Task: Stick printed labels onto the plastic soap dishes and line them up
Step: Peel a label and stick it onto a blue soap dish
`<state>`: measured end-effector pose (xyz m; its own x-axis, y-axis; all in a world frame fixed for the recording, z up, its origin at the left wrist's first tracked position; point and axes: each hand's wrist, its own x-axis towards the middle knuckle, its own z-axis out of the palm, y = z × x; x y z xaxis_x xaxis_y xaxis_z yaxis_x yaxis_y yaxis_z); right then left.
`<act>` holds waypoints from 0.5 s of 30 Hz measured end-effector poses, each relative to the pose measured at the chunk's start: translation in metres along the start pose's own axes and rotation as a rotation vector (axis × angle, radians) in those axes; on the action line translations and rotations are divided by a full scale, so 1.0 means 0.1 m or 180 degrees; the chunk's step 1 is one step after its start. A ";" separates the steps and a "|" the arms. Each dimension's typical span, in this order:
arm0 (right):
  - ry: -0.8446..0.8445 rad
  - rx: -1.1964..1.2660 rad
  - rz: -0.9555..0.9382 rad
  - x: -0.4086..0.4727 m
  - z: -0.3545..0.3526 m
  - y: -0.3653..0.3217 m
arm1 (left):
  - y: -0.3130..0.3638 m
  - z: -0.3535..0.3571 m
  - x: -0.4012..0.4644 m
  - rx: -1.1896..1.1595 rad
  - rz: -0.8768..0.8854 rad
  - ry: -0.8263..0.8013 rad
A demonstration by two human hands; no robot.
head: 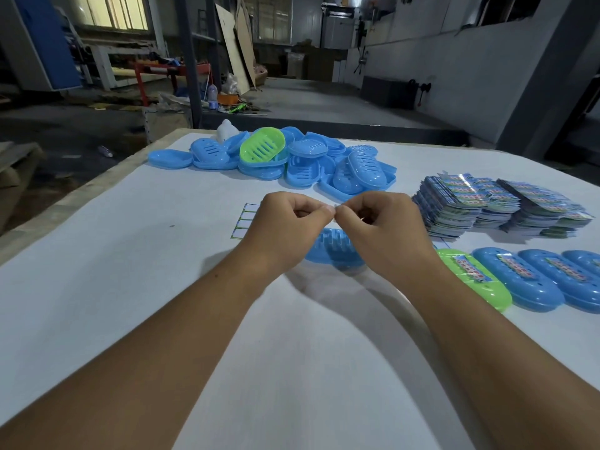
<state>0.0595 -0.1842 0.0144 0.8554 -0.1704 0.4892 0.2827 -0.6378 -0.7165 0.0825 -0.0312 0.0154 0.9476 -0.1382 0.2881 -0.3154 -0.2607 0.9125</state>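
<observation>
Head view shows left hand (pixel 285 222) and right hand (pixel 376 225) each in a closed pinching grip on something tiny, perhaps a sticker, above the blue soap dish (pixel 334 248); it could curl and stick to the fingers.

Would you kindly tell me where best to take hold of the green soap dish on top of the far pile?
Probably by the long rims of the green soap dish, pinched from above: it lies tilted atop the blue pile, with its upper edge free.

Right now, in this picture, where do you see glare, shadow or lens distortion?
Head view: glare on the glossy label stacks; soft shadows on the table under both forearms and beneath the left hand and right hand; wide-angle bending curves the table edge; the background is dim, with a bright window.
</observation>
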 end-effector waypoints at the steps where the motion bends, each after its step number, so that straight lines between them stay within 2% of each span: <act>1: -0.0054 0.0004 -0.0079 0.00 0.00 0.00 | 0.01 -0.01 0.00 -0.0033 -0.0010 0.0021; 5: -0.0133 -0.0066 -0.0272 -0.01 0.00 -0.01 | 0.02 -0.05 0.03 -0.0177 -0.0102 0.0122; 10: 0.0192 -0.0413 0.0295 0.06 -0.02 0.03 | -0.01 -0.05 0.08 -0.0340 -0.0329 0.0220; 15: 0.0057 -0.0274 0.0453 0.07 -0.04 0.04 | -0.03 -0.04 0.12 -0.0465 -0.0502 0.0179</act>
<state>0.0646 -0.1904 0.0167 0.8760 -0.2765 0.3951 0.1203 -0.6681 -0.7343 0.0948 -0.0278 0.0169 0.9873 -0.0521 0.1504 -0.1561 -0.1330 0.9787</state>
